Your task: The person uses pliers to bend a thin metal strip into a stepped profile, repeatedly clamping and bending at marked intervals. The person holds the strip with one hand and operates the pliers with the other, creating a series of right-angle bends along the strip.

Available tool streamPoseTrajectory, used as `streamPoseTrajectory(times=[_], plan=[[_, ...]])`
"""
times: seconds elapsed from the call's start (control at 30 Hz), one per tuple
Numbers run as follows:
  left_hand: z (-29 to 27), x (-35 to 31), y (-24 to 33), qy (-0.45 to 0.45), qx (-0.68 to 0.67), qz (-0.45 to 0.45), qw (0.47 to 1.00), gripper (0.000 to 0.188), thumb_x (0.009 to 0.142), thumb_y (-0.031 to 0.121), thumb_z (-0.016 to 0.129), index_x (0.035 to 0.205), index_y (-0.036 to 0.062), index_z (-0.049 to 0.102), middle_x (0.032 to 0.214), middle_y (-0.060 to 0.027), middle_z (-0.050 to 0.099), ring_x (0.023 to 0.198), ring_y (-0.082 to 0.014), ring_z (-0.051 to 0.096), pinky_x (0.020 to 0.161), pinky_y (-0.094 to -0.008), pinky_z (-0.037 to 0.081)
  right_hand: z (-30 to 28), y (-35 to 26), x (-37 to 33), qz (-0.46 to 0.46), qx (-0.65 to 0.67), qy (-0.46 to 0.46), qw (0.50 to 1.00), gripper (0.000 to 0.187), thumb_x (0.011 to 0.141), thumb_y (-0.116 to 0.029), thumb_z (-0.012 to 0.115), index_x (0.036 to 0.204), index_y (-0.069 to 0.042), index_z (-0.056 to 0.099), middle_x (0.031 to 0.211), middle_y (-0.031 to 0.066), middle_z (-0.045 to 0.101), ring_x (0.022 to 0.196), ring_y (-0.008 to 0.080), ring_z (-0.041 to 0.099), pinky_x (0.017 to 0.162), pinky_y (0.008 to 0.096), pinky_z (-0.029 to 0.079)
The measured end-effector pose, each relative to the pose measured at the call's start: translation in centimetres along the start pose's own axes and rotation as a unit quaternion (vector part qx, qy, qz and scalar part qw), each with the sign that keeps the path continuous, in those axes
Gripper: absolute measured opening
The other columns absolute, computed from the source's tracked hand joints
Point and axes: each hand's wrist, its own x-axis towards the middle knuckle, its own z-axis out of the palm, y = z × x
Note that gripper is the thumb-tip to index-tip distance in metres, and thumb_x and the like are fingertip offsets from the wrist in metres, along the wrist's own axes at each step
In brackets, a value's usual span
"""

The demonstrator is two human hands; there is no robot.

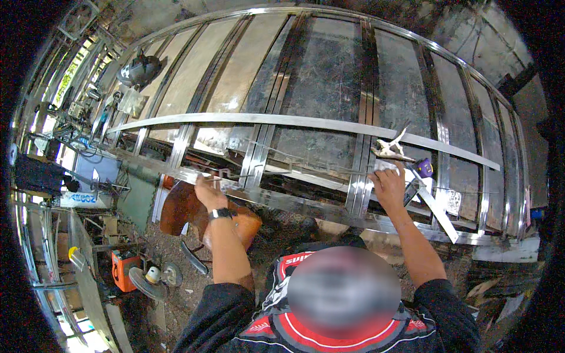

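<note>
A large metal frame (pixel 365 106) with several crossbars lies in front of me. Near its close edge, my left hand (pixel 209 191), a dark watch on its wrist, has its fingers closed; what they grip is blurred. My right hand (pixel 388 187) rests farther right over a crossbar, its fingers bent together, and anything in them is too small to name. A thin dark line runs between the hands. Just beyond the right hand sits a metal clamp (pixel 391 147), with a purple tape measure (pixel 424 167) beside it. A flat metal bar (pixel 436 212) slants toward the near edge.
A long silver strip (pixel 306 122) crosses the frame. A dark welding helmet (pixel 139 70) sits far left. An orange-brown chair (pixel 182 209) stands under the near left edge. Below it on the ground are a fan (pixel 147 285) and an orange box (pixel 123 270).
</note>
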Motion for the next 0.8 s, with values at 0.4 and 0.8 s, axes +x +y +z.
streamPoseTrajectory(times=[0.4, 0.8], plan=[[-10.5, 1.5, -0.6, -0.244, 0.614, 0.322, 0.678, 0.057, 0.079, 0.001, 0.067, 0.134, 0.0005, 0.054, 0.122, -0.0204, 0.062, 0.113, -0.0377, 0.060, 0.100, -0.0462, 0.048, 3.2, 2.0, -11.8, 0.029, -0.039, -0.063, 0.997, 0.021, 0.083, -0.024, 0.077, 0.093, -0.007, 0.073, 0.091, 0.0096, 0.069, 0.093, 0.0307, 0.064, 0.114, 0.0545, 0.037], [-0.8, -8.7, -3.1, -0.448, 0.623, 0.402, 0.500, 0.046, 0.089, 0.015, 0.067, 0.133, 0.0052, 0.058, 0.137, -0.0163, 0.058, 0.133, -0.0355, 0.050, 0.114, -0.0500, 0.036, 2.7, 0.6, -11.1, 0.128, -0.014, -0.120, 0.984, 0.042, 0.089, -0.032, 0.073, 0.121, -0.005, 0.066, 0.119, 0.0188, 0.063, 0.119, 0.0413, 0.055, 0.114, 0.0551, 0.035]])
